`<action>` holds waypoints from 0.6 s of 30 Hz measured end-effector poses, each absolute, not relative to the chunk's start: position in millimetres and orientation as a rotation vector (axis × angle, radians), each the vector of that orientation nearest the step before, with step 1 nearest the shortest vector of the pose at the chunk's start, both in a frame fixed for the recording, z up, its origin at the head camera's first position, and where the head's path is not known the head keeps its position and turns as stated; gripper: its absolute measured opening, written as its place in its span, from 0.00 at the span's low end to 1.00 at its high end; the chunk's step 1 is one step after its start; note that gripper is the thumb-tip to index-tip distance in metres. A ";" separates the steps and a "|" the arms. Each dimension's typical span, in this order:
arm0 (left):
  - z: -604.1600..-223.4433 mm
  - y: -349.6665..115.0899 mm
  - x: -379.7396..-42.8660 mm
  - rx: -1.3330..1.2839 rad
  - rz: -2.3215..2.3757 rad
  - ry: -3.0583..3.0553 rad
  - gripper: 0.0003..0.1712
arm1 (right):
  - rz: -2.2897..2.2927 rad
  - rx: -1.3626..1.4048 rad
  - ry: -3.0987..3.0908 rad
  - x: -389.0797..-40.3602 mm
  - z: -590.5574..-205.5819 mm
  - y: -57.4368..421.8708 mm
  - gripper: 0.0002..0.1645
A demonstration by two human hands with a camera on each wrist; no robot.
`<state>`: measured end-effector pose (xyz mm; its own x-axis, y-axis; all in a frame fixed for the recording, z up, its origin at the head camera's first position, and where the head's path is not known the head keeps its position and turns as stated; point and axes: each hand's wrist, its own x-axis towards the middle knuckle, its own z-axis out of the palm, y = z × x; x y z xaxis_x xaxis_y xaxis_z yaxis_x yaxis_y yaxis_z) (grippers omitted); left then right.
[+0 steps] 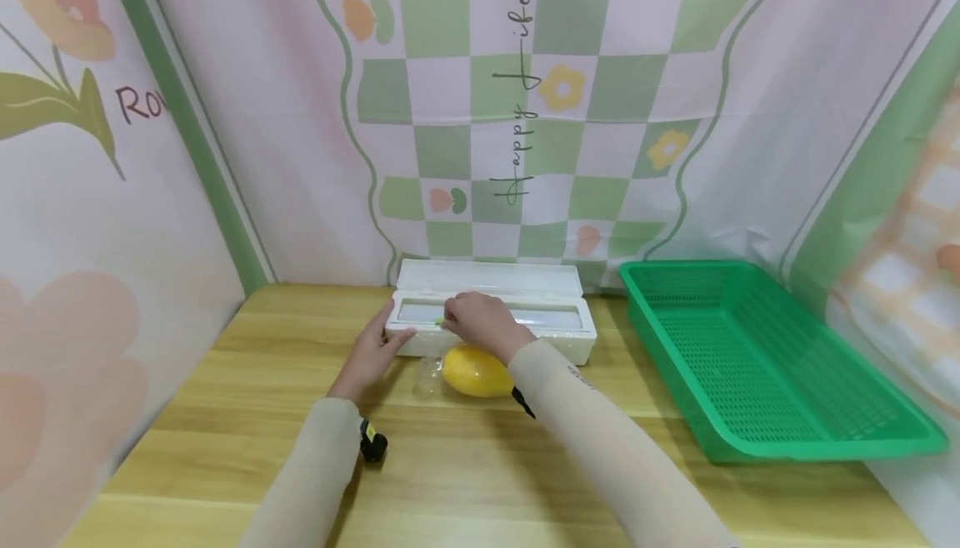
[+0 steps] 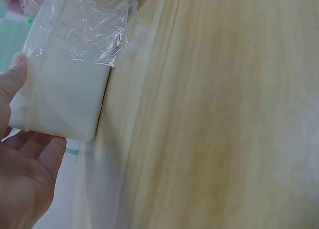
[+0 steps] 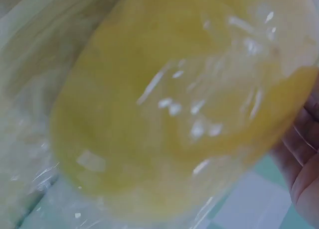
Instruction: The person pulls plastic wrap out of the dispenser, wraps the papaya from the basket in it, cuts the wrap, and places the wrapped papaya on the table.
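Observation:
A white cling film box lies on the wooden table with its lid raised at the back. My left hand grips the box's left end, with the thumb on the front edge in the left wrist view. At the front rim, my right hand has curled fingers on a small green slide cutter, mostly hidden by those fingers. Just in front of the box is a yellow mango, covered by clear cling film. Close up in the right wrist view, the wrapped mango is blurred.
A green plastic basket stands on the table at the right. Patterned cloth hangs behind the box and at both sides. Bare wooden tabletop extends in front of the mango.

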<state>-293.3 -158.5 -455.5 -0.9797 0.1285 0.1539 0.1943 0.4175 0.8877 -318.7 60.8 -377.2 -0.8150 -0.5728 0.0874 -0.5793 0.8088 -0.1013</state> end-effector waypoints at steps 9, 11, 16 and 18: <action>-456.3 -163.8 -291.8 -0.269 -1.595 -2.611 0.45 | 0.311 0.947 -2.917 -320.1 -381.5 91.3 0.08; -456.0 -162.4 -292.2 -0.270 -1.585 -2.614 0.45 | 0.312 0.932 -2.914 -319.9 -383.3 95.8 0.08; -456.2 -159.5 -293.4 -0.267 -1.591 -2.618 0.46 | 0.307 0.926 -2.884 -319.2 -387.0 103.5 0.09; -456.8 -158.7 -294.1 -0.263 -1.600 -2.615 0.47 | 0.307 0.928 -2.871 -318.3 -387.6 105.8 0.09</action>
<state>-294.1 -158.7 -456.8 -0.9833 0.1112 0.1441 0.1789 0.4452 0.8774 -318.3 105.8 -387.6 -0.8072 -0.5668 0.1647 -0.5888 0.7928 -0.1576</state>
